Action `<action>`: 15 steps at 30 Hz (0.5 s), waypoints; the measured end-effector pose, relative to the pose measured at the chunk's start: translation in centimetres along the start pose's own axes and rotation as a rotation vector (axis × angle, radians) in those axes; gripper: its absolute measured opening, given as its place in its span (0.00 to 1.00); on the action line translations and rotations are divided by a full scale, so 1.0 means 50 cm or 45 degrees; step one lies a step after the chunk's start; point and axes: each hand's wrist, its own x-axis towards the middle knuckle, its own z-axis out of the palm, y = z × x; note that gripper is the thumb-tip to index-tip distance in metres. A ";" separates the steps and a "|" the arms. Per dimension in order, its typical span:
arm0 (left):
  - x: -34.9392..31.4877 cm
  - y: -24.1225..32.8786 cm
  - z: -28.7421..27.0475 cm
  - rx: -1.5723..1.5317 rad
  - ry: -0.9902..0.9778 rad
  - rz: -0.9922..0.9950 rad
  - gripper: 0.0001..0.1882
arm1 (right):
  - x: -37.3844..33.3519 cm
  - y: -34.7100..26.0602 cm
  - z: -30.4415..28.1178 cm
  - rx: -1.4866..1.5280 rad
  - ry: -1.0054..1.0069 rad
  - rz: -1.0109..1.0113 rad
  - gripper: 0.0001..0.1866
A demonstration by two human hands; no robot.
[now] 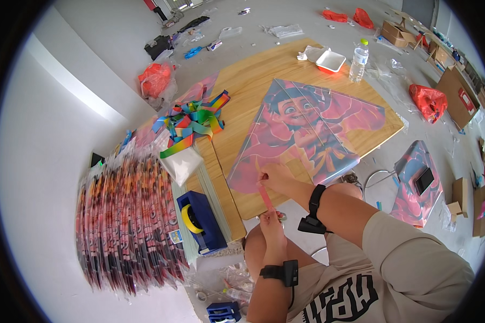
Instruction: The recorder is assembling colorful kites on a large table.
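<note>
A kite (pixel 307 126) printed with a cartoon figure in pink and blue lies on the wooden table, thin rods crossing it. At its lower left corner my right hand (pixel 276 177) is closed, fingers pinching the upper end of a pink strip (pixel 265 197). Closer to me, beyond the table's near edge, my left hand (pixel 272 225) closes on the strip's lower end. Between the two hands the strip runs fairly straight. A small pale, rounded thing shows beside my left fingers, too small to make out. Both wrists wear black straps with small devices.
On the wooden table (pixel 242 70) a blue tape dispenser (pixel 207 229) with yellow core stands left, rainbow ribbons (pixel 196 121) behind it. A bottle (pixel 359 60) and a white-and-red tray (pixel 330 61) stand at the far edge. Many packed kites (pixel 129 226) line the left; another kite (pixel 415 188) lies right.
</note>
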 end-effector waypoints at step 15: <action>0.002 -0.004 0.000 0.030 0.043 0.028 0.09 | -0.007 -0.037 0.001 -0.393 0.035 0.117 0.07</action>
